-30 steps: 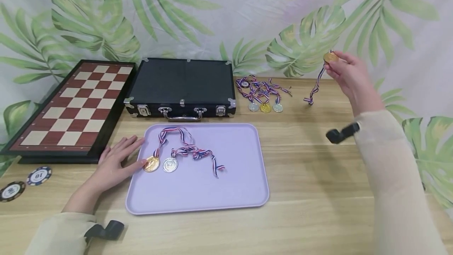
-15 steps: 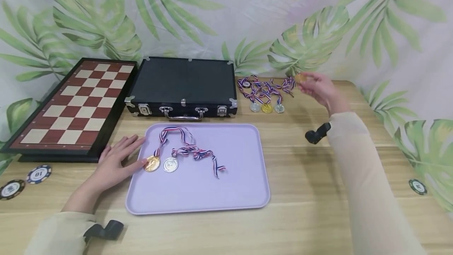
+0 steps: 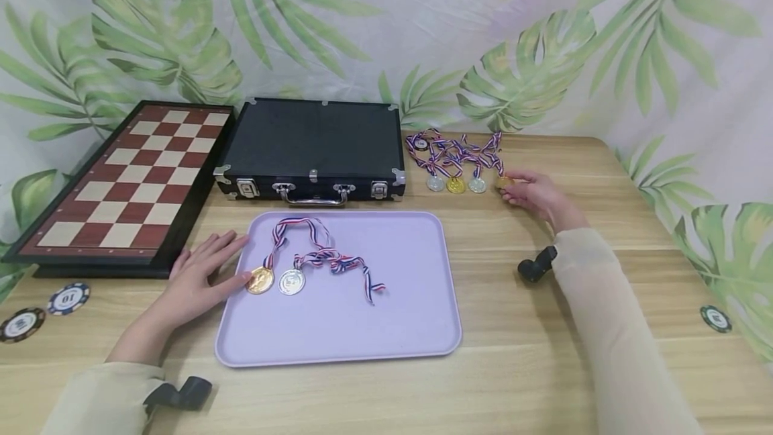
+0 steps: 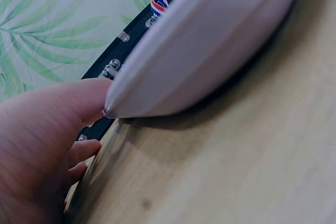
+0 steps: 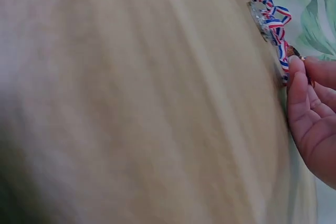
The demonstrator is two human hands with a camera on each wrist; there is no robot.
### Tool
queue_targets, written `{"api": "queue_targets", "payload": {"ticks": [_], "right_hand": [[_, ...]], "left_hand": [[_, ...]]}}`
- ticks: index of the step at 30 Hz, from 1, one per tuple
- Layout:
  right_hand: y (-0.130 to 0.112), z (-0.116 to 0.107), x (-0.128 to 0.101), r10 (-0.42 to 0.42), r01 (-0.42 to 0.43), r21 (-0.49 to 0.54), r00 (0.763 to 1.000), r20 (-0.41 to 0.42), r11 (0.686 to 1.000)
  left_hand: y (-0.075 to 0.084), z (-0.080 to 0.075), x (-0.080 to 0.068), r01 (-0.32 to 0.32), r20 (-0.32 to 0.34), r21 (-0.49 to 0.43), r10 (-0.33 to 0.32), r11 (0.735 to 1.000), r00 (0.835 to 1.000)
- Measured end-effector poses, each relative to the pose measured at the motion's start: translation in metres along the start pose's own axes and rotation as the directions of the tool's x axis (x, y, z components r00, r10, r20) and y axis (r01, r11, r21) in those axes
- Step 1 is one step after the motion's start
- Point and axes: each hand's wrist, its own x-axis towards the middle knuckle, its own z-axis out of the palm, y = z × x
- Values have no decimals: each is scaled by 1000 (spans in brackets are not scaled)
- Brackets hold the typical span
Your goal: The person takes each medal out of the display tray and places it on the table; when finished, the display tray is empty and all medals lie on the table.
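Right hand (image 3: pixel 539 195) fingers pinch gold medal (image 3: pixel 503 182) on counter (image 3: pixel 543 368) beside medal pile (image 3: pixel 451 156); left hand (image 3: pixel 196 280) lies flat, fingers relaxed, against lilac tray (image 3: pixel 338 348).

You lowered your right hand (image 3: pixel 540 197) and set the gold medal (image 3: pixel 503 182) down at the row's three-o'clock end.

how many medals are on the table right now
6. Two lie on the lavender tray: gold medal, silver medal. Four line up beside the black case, and one at the right hand. Tangled ribbons may hide more.
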Motion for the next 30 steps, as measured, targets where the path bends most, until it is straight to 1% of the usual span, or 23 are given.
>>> {"api": "queue_targets", "payload": {"ticks": [4,7,11,14,22,27,30], "right_hand": [[3,2,2,17,-18,-42,1000,-13,999],[3,3,4,16,-19,-99,999,-34,995],[4,2,7,7,-23,-220,997,-72,975],[3,2,7,0,-23,-279,997,-82,960],[1,2,4,63,-91,-290,992,-107,953],[0,2,1,67,-94,-283,992,-105,954],[-2,5,-3,50,-75,-244,993,-107,967]], "left_hand": [[0,0,0,-2,0,-1,2,1000,1000],[0,0,0,-1,2,0,1,1000,1000],[0,0,0,5,3,-2,-5,1000,1000],[0,1,1,3,2,-3,-3,1000,1000],[-1,1,1,-25,-2,1,25,1000,1000],[-1,1,0,0,-4,4,0,1000,1000],[-1,1,-1,8,-8,6,-8,1000,1000]]}}
